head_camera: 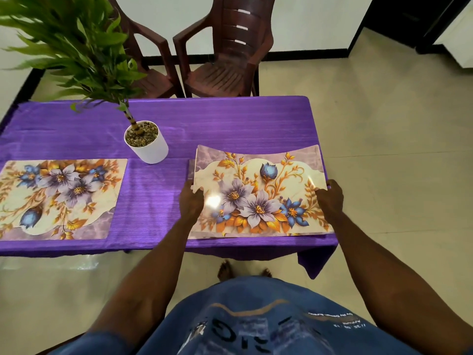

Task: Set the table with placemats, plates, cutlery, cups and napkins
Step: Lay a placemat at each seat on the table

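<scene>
Beside potted plant [146,142] | hands [190,198] grip placemat [258,190] | chairs [225,47] beyond

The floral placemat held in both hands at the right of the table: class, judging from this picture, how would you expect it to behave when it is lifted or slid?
The placemat probably flexes rather than flops: gripped by the left hand and right hand, it bows while keeping its shape. The glare suggests a smooth, possibly slippery surface. It looks thin, so likely light.
</scene>
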A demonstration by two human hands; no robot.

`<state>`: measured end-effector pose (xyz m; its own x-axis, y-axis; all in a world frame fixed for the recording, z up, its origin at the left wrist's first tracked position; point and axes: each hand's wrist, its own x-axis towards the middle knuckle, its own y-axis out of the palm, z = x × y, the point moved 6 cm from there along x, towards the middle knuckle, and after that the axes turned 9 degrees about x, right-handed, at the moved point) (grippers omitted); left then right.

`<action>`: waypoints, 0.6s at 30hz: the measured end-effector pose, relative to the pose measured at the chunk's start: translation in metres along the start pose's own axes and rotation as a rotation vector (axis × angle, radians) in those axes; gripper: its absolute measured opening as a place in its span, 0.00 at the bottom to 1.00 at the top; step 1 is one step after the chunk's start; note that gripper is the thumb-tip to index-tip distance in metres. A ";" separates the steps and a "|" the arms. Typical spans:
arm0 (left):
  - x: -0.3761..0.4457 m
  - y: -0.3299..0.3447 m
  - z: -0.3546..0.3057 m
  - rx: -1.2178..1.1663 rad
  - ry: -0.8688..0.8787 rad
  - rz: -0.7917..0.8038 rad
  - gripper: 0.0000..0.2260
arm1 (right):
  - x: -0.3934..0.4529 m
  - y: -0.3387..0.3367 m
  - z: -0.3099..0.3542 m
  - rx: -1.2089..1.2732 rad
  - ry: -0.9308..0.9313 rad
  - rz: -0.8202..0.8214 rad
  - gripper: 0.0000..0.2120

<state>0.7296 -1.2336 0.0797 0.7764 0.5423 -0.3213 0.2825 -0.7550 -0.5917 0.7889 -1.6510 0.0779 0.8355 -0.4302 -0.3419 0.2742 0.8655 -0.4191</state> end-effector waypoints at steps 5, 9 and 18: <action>0.017 -0.009 -0.009 -0.002 0.056 0.000 0.15 | -0.001 -0.002 0.011 0.044 -0.035 -0.027 0.11; 0.034 -0.021 -0.036 -0.107 0.092 0.002 0.12 | 0.009 -0.007 0.033 0.100 -0.052 -0.029 0.13; 0.053 -0.027 -0.056 -0.257 0.010 0.044 0.11 | 0.021 -0.015 0.042 0.265 0.125 0.223 0.08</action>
<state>0.7944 -1.2053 0.1200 0.7964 0.5040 -0.3343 0.3811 -0.8474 -0.3696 0.8225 -1.6624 0.1118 0.8286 -0.2375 -0.5070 0.2193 0.9709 -0.0963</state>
